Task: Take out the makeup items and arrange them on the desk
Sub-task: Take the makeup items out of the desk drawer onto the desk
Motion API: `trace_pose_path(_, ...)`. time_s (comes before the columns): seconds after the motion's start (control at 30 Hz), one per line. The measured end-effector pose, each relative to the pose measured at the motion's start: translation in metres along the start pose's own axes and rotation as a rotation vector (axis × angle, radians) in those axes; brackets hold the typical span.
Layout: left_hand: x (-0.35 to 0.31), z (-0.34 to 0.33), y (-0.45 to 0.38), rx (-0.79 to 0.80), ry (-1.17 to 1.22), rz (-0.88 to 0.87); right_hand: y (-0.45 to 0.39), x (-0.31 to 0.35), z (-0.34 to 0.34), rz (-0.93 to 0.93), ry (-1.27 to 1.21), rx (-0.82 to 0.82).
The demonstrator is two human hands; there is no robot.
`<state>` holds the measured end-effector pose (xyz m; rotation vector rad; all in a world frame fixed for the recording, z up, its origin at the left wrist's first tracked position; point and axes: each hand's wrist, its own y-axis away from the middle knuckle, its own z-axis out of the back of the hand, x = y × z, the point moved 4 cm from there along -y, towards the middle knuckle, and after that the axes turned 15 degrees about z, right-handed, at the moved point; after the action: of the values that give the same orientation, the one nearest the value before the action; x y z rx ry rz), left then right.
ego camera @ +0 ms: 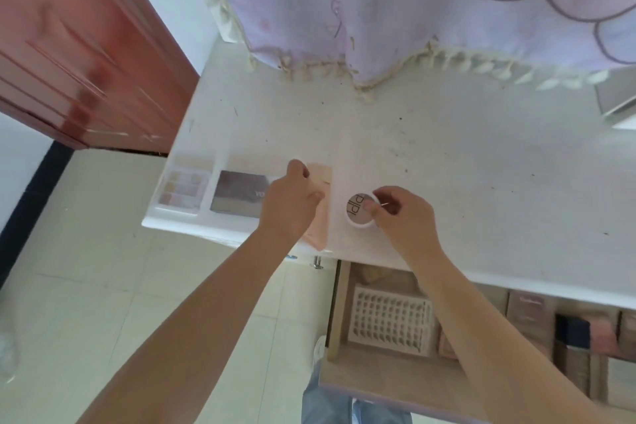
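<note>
Round compact on white desk near front edge, right hand pinching its rim. Peach flat case just left of it, left hand gripping it. Further left: dark palette, then pale eyeshadow palette. Open drawer below desk, boxes inside. Lilac fringed cloth hanging behind.
</note>
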<state>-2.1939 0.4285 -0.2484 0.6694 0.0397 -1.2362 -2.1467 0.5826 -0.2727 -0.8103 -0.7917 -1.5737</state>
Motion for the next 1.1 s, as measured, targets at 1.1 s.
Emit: trace_pose_path(1.1, 0.018, -0.221, 0.098, 0.248, -0.680, -0.436, 0.150, -0.175, 0.043, -0.191, 0.638, 0.512)
